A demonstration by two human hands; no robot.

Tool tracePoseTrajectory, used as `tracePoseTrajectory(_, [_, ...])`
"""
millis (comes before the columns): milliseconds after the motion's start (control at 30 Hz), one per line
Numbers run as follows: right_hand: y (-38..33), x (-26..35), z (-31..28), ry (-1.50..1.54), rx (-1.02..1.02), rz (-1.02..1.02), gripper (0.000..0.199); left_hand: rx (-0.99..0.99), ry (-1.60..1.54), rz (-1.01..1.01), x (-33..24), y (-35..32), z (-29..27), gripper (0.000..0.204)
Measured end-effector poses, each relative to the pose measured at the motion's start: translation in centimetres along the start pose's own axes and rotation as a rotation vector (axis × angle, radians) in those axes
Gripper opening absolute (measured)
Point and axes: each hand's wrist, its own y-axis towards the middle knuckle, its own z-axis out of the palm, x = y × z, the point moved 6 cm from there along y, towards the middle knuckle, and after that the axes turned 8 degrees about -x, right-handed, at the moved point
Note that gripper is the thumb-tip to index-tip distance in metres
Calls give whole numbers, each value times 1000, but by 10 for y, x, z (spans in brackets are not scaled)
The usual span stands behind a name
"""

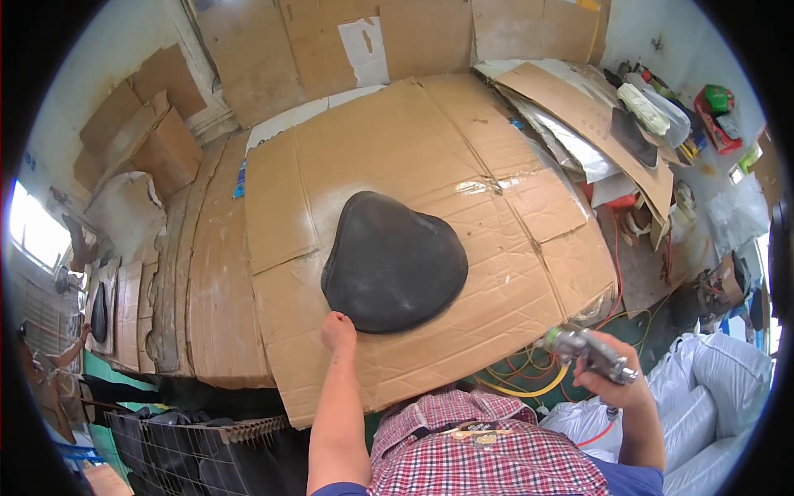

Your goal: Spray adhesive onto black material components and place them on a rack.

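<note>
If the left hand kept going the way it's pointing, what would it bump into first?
The left hand points up the table and already sits at the near edge of the dark seat pad, so it would likely meet that pad first.

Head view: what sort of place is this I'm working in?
Probably a small upholstery or spray workshop: a cardboard-covered bench, a dark seat-shaped pad on it, and a metal spray gun in the right hand.

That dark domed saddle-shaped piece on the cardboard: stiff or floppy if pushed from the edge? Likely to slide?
The dark domed saddle-shaped piece probably stays stiff: it holds its raised curve unsupported. It looks unlikely to roll or tip, since its wide rim lies flat on the cardboard sheet. It may slide when nudged, as the left hand touches only its edge and nothing pins it; the matte surface hints at some friction.
</note>
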Motion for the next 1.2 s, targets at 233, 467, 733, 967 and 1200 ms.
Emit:
tracePoseTrajectory(233, [-3,-4,6,199,67,57,55,-9,-371,-148,18,11,15,7])
tracePoseTrajectory(467, [9,-3,-17,118,-172,76,55,241,-1122,-729,7,-10,26,19])
tracePoseTrajectory(733, [10,-16,7,188,28,77,57,328,-1210,-730,5,-9,42,37])
tracePoseTrajectory(967, [33,-23,16,254,-167,70,55,525,-1635,-391,-103,34,-16,48])
tracePoseTrajectory(1200, [44,-45,55,208,28,122,43,484,-2038,39,-165,95,-184,45])
